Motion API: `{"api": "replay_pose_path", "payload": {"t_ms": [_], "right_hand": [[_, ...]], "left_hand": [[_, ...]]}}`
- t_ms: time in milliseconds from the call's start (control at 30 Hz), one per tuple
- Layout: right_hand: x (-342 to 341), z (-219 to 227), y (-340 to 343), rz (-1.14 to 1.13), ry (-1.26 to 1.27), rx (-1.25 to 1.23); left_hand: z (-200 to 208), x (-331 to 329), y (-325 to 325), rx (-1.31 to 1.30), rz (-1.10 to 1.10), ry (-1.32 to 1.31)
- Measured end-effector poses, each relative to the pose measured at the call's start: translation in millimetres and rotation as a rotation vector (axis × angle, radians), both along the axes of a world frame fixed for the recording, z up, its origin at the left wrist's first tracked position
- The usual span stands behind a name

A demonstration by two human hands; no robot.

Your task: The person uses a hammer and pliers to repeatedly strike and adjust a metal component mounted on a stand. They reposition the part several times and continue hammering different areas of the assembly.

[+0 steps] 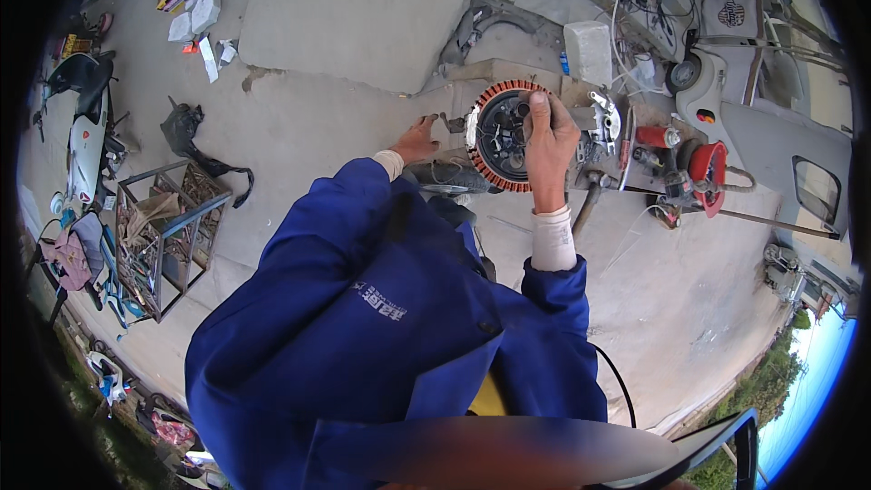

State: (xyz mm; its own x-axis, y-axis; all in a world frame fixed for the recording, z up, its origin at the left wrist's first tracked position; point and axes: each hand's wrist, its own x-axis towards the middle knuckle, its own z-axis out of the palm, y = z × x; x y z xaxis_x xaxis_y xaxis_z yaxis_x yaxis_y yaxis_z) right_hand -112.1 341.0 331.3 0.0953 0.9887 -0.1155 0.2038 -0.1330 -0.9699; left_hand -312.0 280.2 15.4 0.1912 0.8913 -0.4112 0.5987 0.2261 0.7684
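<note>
A round motor stator (491, 160) with copper windings around its rim and a dark centre stands over the low work spot in front of me. My right hand (550, 147) grips it at its upper right side, fingers bent over the hub and the fingertips partly hidden. A whitish patch shows on the left of the winding ring. To the left of the stator, my left hand (417, 142) has its fingers stretched out and somewhat apart. Beside those fingertips is a small dark metal piece (452, 124); whether they touch it is unclear.
A wheel (451, 178) lies below the stator. Rightward are a silvery metal part (602, 122), a hammer (590, 202), a red can (657, 136) and a red bowl-shaped part (708, 177). A metal-framed scrap bin (165, 236) and a scooter (86, 132) stand left.
</note>
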Motion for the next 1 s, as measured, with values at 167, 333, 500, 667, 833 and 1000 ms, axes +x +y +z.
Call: {"api": "replay_pose_path", "payload": {"t_ms": [167, 333, 500, 667, 833, 1000], "right_hand": [[3, -23, -1, -0.085, 0.076, 0.126], [-4, -30, -6, -0.18, 0.051, 0.159], [-7, -24, -6, -0.172, -0.026, 0.174], [-5, -25, 5, -0.07, -0.094, 0.201], [4, -26, -4, -0.062, -0.041, 0.224], [3, -28, 1, 0.02, -0.12, 0.323]], "left_hand": [[-37, 25, 6, 0.141, -0.204, 0.042], [-27, 34, -8, 0.101, -0.212, 0.226], [-47, 42, -60, -0.084, -0.116, 0.142], [-92, 90, -72, -0.093, 0.003, -0.149], [-88, 97, -93, 0.259, -0.166, -0.029], [-110, 121, -78, -0.314, 0.482, 0.028]]}}
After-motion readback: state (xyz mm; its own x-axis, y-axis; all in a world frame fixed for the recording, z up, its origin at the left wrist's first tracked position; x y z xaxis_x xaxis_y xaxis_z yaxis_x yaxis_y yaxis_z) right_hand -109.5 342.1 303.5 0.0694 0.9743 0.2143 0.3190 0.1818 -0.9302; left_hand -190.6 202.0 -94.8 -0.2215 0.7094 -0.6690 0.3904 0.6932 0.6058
